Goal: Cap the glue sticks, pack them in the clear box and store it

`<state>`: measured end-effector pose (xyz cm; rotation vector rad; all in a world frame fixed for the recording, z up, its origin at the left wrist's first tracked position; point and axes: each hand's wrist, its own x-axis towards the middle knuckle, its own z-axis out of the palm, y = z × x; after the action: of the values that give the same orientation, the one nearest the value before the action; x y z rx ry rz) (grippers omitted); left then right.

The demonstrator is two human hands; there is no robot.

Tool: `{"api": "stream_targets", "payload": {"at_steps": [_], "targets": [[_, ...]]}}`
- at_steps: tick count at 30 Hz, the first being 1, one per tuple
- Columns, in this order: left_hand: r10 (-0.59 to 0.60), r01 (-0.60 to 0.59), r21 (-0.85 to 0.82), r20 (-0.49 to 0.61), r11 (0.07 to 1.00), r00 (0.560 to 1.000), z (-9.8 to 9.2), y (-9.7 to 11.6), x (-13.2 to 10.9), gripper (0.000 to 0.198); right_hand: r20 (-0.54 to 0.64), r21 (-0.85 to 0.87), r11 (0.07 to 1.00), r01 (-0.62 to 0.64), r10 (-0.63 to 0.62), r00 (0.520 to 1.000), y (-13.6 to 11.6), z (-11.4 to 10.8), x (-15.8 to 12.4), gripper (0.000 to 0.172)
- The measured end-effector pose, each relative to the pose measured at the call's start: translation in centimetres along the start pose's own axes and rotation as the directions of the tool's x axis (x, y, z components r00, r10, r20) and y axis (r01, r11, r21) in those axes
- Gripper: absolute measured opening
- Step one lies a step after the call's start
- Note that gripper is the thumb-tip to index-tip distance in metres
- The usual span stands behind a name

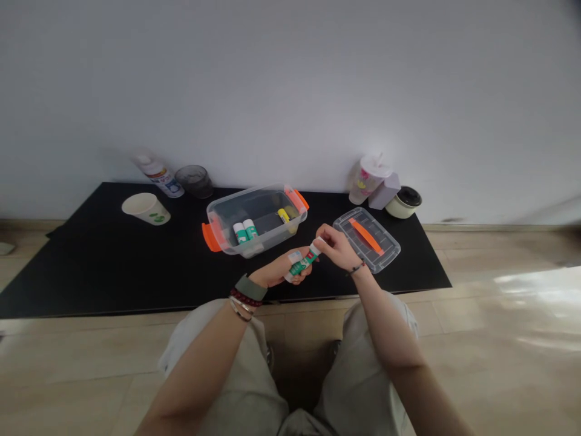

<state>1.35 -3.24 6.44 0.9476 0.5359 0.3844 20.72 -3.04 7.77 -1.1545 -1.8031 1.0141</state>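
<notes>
Green-and-white glue stick (302,261) held between both hands, over a black mat (91,266)

Left hand (279,270) curled around the barrel; right hand (336,246) pinching the whitish cap end. Just beyond, a clear plastic storage box (227,225) with orange handles, two matching glue sticks (240,233) inside. To the right, its clear lid (367,239) with orange strap. Farther left, a paper cup (145,209).

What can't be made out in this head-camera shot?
Head view:
- Green-and-white glue stick: label text too small; the left hand and right hand cover parts of it.
- Yellow item in the clear plastic box: partly hidden and blurred, kind unclear.
- White can: label too small and blurred.
- Plastic tumbler: lower side hidden by the lilac box.
</notes>
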Motion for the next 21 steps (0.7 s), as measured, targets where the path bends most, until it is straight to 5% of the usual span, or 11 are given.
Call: {"api": "stream_targets", "payload": {"at_steps": [4,11,19,21], "targets": [[0.046,-0.042,0.08,-0.051,0.996,0.998,0.3,-0.1,-0.2,0.054,0.014,-0.177,0.983,0.056,-0.054,0.998,-0.6,0.1,-0.1,0.038],[0.178,-0.118,0.318,-0.169,0.941,0.969,0.9,-0.7,0.1,0.046,-0.038,-0.229,0.973,0.005,-0.014,0.999,0.1,1.4,0.1,0.039],[0.332,-0.005,0.748,-0.289,0.664,0.898,0.9,-1.3,0.4,0.018,-0.102,-0.323,0.932,-0.163,0.137,0.985,0.9,2.3,0.3,0.039],[0.321,-0.018,0.734,-0.275,0.679,0.906,0.8,-1.0,0.3,0.02,-0.133,-0.277,0.948,-0.156,0.123,0.983,0.7,2.5,0.3,0.04]]}}
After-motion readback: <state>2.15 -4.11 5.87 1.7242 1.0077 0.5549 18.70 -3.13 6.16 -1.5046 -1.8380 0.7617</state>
